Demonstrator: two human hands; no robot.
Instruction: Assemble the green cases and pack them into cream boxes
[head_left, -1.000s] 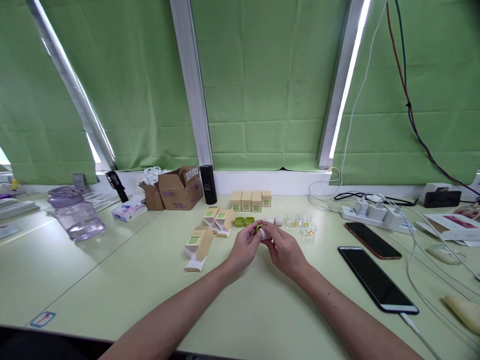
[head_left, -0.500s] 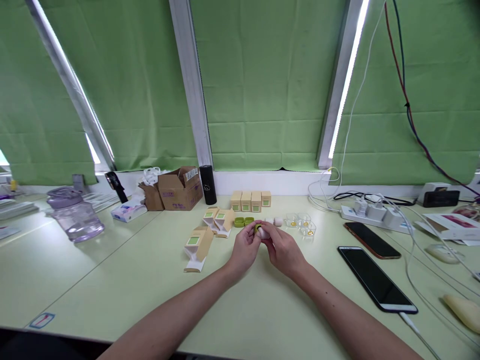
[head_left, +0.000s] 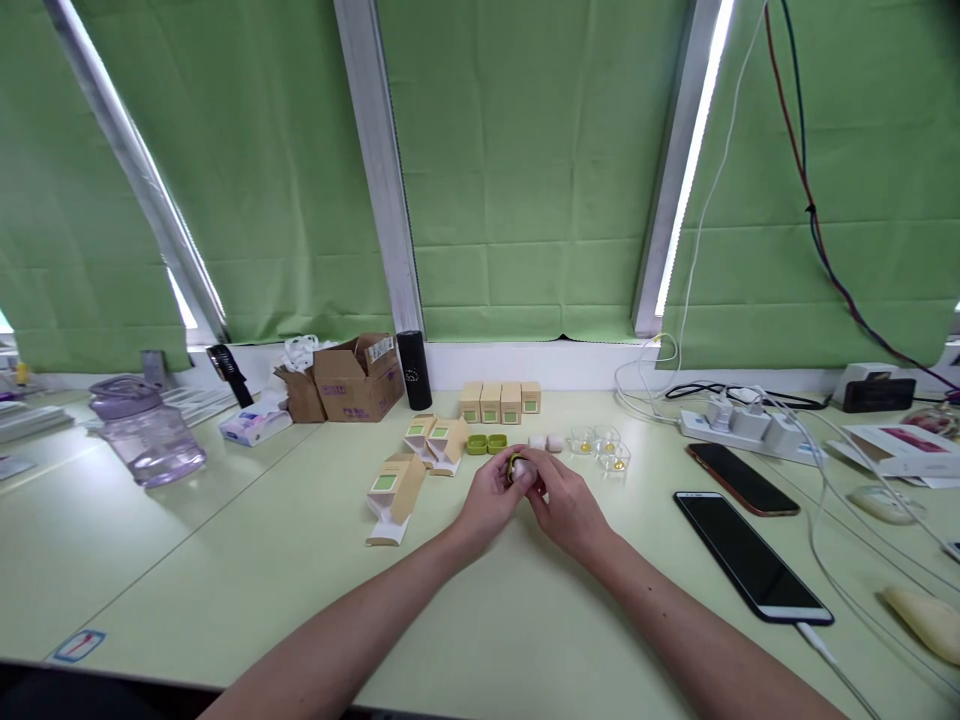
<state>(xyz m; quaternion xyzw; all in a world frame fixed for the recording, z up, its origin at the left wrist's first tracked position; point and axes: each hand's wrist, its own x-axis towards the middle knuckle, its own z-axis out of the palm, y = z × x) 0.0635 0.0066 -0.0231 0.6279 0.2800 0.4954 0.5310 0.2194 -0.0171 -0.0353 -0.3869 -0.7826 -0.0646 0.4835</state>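
My left hand (head_left: 486, 505) is closed on a small green cup (head_left: 512, 464), close above the table. Pressed against that cup is a small white piece (head_left: 524, 472), pinched by my right hand (head_left: 568, 502); fingers partly cover both. Just beyond my hands stand two green cups (head_left: 487, 443) side by side. Two small white pieces (head_left: 546, 442) sit to their right, then three clear cups (head_left: 609, 455) with yellowish bottoms. Left of my hands lie three opened cardboard boxes (head_left: 397, 485) with green labels, and several closed small boxes (head_left: 500, 400) form a row at the back.
A brown carton (head_left: 356, 385), a black cylinder (head_left: 414, 370) and a purple water jug (head_left: 146, 430) stand left. Two phones (head_left: 754, 555), a power strip (head_left: 742, 430) and loose white cables occupy the right. A tissue pack (head_left: 256, 422) lies near the carton.
The white piece and green cup have turned slightly between my fingers, and my hands are closer together. The view has shifted a little; the things on the table stay put.
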